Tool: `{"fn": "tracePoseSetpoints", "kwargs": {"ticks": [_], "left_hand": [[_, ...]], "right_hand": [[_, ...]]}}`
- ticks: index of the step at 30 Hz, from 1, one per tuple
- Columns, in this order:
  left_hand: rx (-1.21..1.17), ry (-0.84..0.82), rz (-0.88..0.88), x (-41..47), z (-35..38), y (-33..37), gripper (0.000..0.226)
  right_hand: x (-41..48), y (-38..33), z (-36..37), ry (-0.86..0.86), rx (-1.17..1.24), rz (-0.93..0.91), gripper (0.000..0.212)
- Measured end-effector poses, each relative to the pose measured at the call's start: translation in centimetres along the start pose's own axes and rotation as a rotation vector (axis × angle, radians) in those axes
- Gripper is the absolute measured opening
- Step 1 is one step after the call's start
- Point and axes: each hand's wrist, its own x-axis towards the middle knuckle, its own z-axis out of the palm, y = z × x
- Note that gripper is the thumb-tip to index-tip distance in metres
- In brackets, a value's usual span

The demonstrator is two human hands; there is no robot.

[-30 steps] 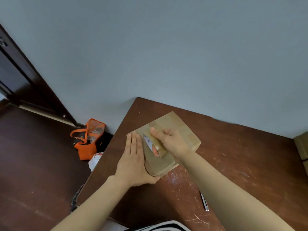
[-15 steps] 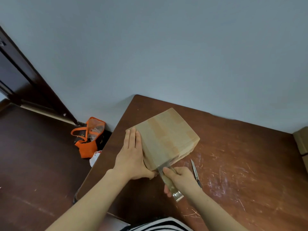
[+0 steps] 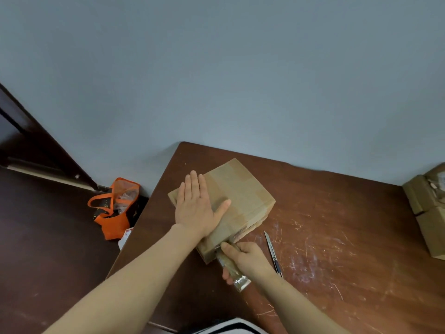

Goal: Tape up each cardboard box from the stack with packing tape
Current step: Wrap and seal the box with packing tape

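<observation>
We saw the cardboard box (image 3: 243, 194) lying on the scratched brown table (image 3: 349, 249), near its far left corner and turned at an angle to the table edge. The person's left hand (image 3: 196, 208) lay flat on the box's top, fingers straight and close together, thumb spread out to the side, the palm pressing down near the box's left edge. The right hand (image 3: 249, 257) was curled round the roll of packing tape (image 3: 238, 282), which we saw edge-on, its upper end touching the box's near corner. A paler band ran across the top of the box; we could not tell whether it was tape. Just right of the right hand a utility knife (image 3: 271, 249) lay on the table, apart from the box. At the table's right edge stood more cardboard boxes (image 3: 427, 208), well apart from the one being handled. On the dark floor beside the table, against the grey wall, sat an orange bag (image 3: 113, 218).
</observation>
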Motion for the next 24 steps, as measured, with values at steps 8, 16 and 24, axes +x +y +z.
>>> {"fn": "tracePoseSetpoints", "kwargs": {"ticks": [8,16,24], "left_hand": [[-0.080,-0.252,0.388,-2.4,-0.6,-0.6,0.105],[0.115,-0.031,0.479,-4.1,1.0,-4.9,0.108],[-0.708,-0.369,0.253,-1.3,-4.3,-7.5,0.112]], "right_hand": [[0.3,-0.1,-0.3,-0.010,0.045,-0.015,0.036],[-1.6,-2.3,-1.7,-0.037,0.109,-0.042,0.020],[-2.7,-9.3,-2.4,-0.077,0.047,-0.317,0.014]]}}
